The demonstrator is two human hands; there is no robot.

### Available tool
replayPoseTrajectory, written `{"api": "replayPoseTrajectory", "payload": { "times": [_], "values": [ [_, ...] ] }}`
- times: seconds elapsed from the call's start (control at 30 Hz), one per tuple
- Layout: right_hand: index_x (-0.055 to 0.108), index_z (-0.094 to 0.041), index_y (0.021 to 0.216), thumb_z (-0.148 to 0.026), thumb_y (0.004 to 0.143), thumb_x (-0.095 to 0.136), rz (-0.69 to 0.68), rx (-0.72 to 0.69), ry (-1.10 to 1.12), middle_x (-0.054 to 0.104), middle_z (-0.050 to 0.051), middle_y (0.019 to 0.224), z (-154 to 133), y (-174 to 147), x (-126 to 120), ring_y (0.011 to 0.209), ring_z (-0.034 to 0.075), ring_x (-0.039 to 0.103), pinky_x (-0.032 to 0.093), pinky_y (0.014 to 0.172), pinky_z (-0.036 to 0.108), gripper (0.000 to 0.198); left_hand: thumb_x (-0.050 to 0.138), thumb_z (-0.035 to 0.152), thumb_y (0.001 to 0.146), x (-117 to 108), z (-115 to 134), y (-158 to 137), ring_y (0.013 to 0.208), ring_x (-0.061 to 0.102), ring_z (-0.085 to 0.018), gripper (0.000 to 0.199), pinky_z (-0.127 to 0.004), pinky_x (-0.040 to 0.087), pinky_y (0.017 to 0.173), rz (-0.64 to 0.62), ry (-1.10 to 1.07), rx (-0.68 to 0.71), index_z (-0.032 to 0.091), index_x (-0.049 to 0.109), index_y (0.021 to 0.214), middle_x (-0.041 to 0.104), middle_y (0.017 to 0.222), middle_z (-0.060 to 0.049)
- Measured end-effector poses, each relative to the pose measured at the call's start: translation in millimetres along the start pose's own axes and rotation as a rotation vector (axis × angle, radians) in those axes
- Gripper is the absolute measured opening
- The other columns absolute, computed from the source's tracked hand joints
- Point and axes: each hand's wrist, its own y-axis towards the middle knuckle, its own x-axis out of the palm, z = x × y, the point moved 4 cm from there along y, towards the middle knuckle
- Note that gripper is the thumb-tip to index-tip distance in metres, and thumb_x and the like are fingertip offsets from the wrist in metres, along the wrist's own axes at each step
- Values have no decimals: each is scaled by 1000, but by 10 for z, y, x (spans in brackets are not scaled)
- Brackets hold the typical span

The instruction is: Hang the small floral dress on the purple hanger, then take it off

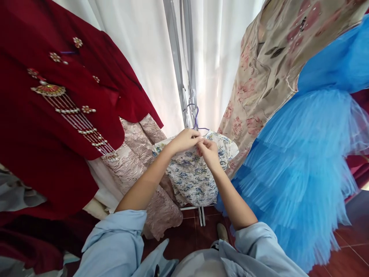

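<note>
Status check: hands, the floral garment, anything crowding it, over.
Left hand and right hand pinching the collar of the blue-floral garment on its purple hanger. Pink brocade dress and blue tulle dress press close either side.

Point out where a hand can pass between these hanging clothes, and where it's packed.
One open gap: above the floral dress, along the metal rack pole, between the red embroidered garment and the beige floral garment. Bare red floor tiles show at lower right. Crowded: the left hand and right hand meet at the purple hanger, beside the blue tulle skirt and pink brocade.
</note>
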Motion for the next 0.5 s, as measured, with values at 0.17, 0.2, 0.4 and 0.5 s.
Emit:
{"api": "replayPoseTrajectory", "payload": {
  "times": [0.17, 0.2, 0.4, 0.5],
  "values": [
    [55, -19, 60, -32, 78, 58, 32, 21, -49, 54, -3, 44, 42, -44, -8, 41, 9, 43, 31, 45, 22, 22, 54, 18, 89, 18, 38, -2, 79, 62, -17, 18, -29, 44, 70, 202, 124, 69, 15, 69, 79, 70, 87, -5],
    [56, -19, 61, -33, 78, 59, 35, 25, -50, 54, -4, 44, 62, -70, -8, 41, 9, 42, 30, 45, 22, 22, 53, 18, 90, 24, 51, 6, 78, 62, -17, 19, -29, 44, 69, 230, 148, 81, 15, 69, 80, 70, 88, -6],
    [60, -19, 69, -38, 79, 60, 107, 60, -78, 52, -4, 44, 286, -259, -56, 41, 11, 43, 31, 45, 24, 21, 53, 19, 93, 144, 14, 48, 76, 62, -18, 23, -30, 44, 67, 300, 194, 122, 15, 68, 76, 68, 83, -7],
    [58, -20, 64, -34, 75, 60, 85, 78, -25, 49, -5, 43, 350, -162, -64, 40, 10, 38, 28, 44, 23, 19, 52, 18, 94, 191, 10, 35, 78, 62, -18, 22, -30, 44, 67, 325, 210, 135, 14, 68, 79, 69, 86, -8]
  ]
}}
